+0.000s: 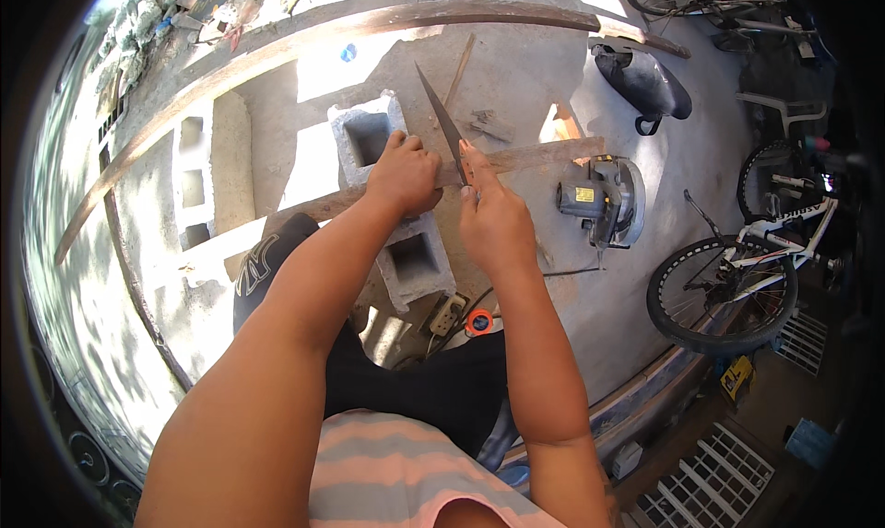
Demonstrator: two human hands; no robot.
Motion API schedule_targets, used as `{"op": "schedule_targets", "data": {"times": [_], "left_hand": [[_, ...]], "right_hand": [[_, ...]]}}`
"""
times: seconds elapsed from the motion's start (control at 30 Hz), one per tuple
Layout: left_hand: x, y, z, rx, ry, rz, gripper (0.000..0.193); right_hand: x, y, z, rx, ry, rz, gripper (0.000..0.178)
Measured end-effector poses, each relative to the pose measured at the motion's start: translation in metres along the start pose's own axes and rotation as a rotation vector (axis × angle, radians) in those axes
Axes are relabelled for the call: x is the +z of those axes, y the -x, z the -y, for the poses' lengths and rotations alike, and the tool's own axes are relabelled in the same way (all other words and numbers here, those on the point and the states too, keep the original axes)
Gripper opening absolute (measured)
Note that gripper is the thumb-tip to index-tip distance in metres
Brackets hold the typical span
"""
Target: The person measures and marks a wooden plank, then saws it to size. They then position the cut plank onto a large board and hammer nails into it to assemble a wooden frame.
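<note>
My right hand is closed on the handle of a hand saw. Its dark tapering blade points away from me and slightly left. A narrow wooden plank lies crosswise over a grey hollow concrete block, whose openings show on both sides of it. Fingers curled, my left hand grips the plank over the block, just left of the saw. The saw crosses the plank close to that hand; whether its teeth touch the wood cannot be made out. My knee is at the plank's left part.
A circular saw rests right of the plank's end. Near my legs are a socket block with a cable and an orange tape measure. Another concrete block stands left, a long beam beyond, a black container and bicycle right.
</note>
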State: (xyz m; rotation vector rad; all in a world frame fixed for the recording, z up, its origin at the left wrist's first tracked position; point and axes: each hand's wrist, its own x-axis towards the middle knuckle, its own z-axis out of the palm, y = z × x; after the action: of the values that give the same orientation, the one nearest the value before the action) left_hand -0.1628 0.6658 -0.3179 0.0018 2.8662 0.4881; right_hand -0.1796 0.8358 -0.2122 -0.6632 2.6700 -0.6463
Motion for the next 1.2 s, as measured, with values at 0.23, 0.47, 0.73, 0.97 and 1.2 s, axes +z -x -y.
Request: {"op": "schedule_targets", "data": {"times": [0.23,0.47,0.73,0.97,1.2], "left_hand": [[0.0,0.001,0.003,-0.001,-0.002,-0.036,0.047],[0.008,0.012,-0.011,0.067,-0.022,-0.012,0.048],[0.01,0.022,-0.01,0.02,-0.036,0.025,0.047],[-0.005,-0.002,-0.011,0.034,-0.004,0.015,0.047],[0.004,0.022,-0.006,-0.009,-0.005,0.023,0.046]], "right_hand": [[0.021,0.019,-0.011,0.0,-0.076,-0.067,0.069],[0.014,0.041,-0.01,0.045,-0.057,-0.078,0.065],[-0.064,0.211,0.01,0.2,-0.027,0.087,0.065],[-0.009,0.018,-0.005,0.037,0.03,-0.047,0.063],[-0.092,0.228,0.019,0.21,0.028,0.093,0.063]]}}
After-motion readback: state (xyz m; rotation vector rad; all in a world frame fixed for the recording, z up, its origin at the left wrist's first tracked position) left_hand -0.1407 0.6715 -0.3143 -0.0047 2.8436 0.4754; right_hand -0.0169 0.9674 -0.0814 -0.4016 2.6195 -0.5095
